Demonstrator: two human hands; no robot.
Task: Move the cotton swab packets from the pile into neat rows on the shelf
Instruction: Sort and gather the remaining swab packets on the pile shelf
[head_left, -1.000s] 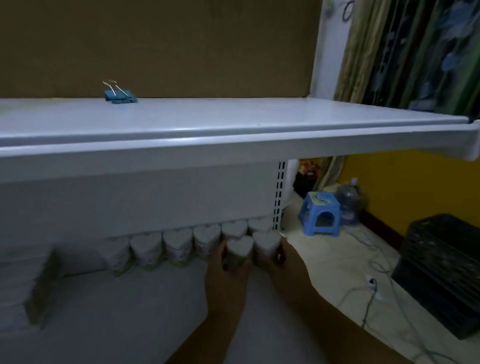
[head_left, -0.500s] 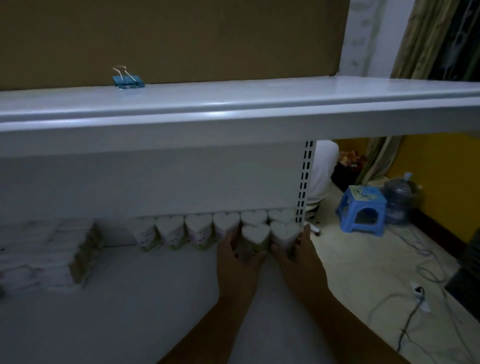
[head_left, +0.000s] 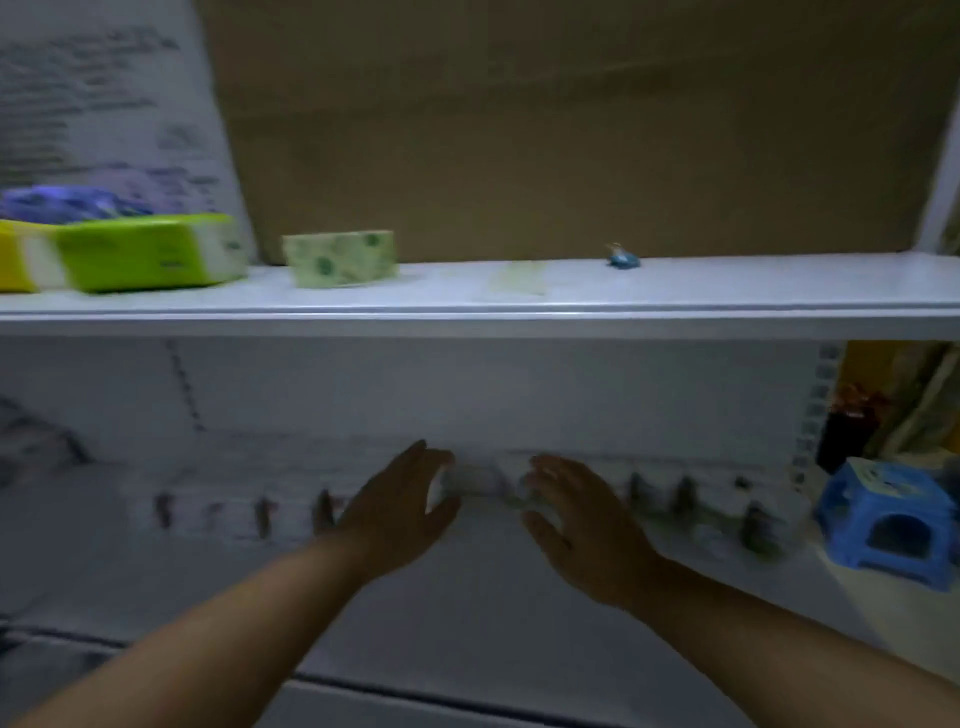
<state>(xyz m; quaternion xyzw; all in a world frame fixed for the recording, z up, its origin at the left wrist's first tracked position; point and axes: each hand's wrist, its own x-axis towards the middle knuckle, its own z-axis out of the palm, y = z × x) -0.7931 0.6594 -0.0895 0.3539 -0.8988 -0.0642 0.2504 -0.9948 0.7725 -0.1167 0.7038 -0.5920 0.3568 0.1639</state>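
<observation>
frame heavily motion-blurred, dim light. both hands are reaching forward over the lower shelf (head_left: 467, 613), palms turned toward each other.

left hand (head_left: 400, 514): fingers spread, loosely curved, nothing held. right hand (head_left: 582, 525): fingers likewise spread, not holding anything.

the cotton swab packets (head_left: 480, 480) lie in a row along the back of the lower shelf, its long axis running left to right across the view. the stretch of row that matters sits straight ahead of the fingertips, in the gap between the two hands. both hands are about equally near; whether either is touching the packets cannot be told through the blur. judgement: the coming move looks like a squeeze inward from both sides to tidy or take a packet.

hard to read: single packets smear into pale streaks with dark gaps; count not possible. a second, nearer row at far right is only hinted. the pile is not clearly in view.

upper shelf (head_left: 519, 312) carries tissue packs (head_left: 150, 249) at left and a small blue clip (head_left: 623, 258). blue stool (head_left: 888, 525) on the floor at right.
</observation>
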